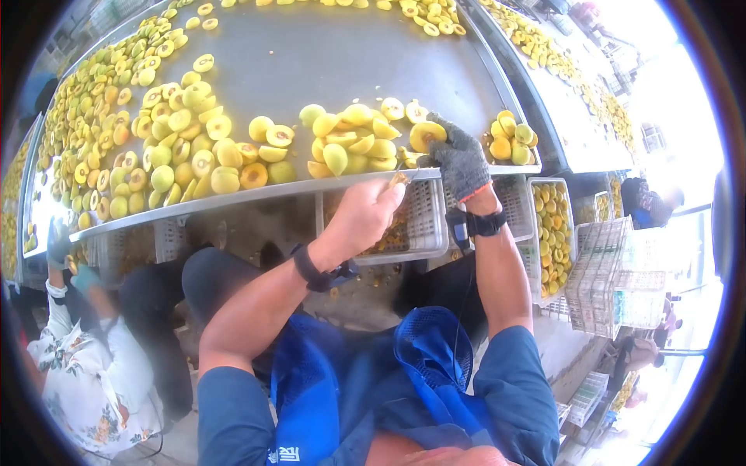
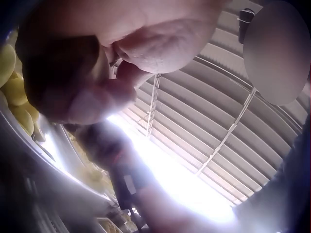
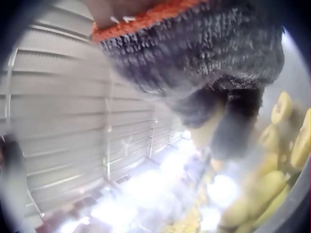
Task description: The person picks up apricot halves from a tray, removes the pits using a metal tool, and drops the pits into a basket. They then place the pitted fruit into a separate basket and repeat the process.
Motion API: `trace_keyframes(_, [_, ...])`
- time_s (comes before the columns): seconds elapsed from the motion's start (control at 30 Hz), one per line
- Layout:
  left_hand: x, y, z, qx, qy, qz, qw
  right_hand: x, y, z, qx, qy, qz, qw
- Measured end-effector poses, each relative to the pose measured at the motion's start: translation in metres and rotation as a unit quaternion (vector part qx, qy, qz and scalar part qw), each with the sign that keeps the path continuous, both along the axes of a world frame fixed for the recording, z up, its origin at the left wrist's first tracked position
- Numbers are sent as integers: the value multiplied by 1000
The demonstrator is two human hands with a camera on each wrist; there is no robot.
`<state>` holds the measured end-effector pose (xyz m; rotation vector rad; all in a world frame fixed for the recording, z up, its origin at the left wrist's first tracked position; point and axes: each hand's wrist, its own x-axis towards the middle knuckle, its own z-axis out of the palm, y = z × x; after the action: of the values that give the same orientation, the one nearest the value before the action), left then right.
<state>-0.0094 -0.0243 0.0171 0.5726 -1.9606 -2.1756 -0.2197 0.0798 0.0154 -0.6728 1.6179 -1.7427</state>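
In the head view my bare left hand (image 1: 361, 213) has its fingers curled in front of the table's near edge. It pinches a small brownish object (image 1: 399, 179) at the thumb and forefinger; I cannot tell its kind. Beside it, my right hand (image 1: 464, 159), in a grey knit glove with an orange cuff, holds a halved yellow stone fruit (image 1: 427, 136), cut face showing. The left wrist view shows the curled left fingers (image 2: 102, 99) close up. In the right wrist view, gloved fingers (image 3: 233, 131) partly cover the fruit. A pile of fruit halves (image 1: 353, 140) lies just left of the right hand.
The metal table (image 1: 334, 66) carries many more fruit halves (image 1: 175, 128) on the left and a small cluster (image 1: 511, 140) at right. A raised rim (image 1: 272, 191) runs along its front. White crates (image 1: 427, 221) stand below. Another person (image 1: 97, 365) works at left.
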Motion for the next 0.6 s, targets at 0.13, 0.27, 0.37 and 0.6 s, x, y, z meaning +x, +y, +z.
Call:
trace_keyframes(0.13, [-9,11,0,7,11,13,1000,18,16,-6,35,201,11,979])
trace_keyframes(0.27, [-18,17,-7,4,21,27,999,32,21,-4,31,137,2,990])
trace_keyframes(0.37, [-22,21,2,48,4,42,998,41,23,-7,10,155,-14,988])
trace_keyframes(0.6, [-32,35,-9,65,19,76,995,48,26,-12,54,252,-94,962])
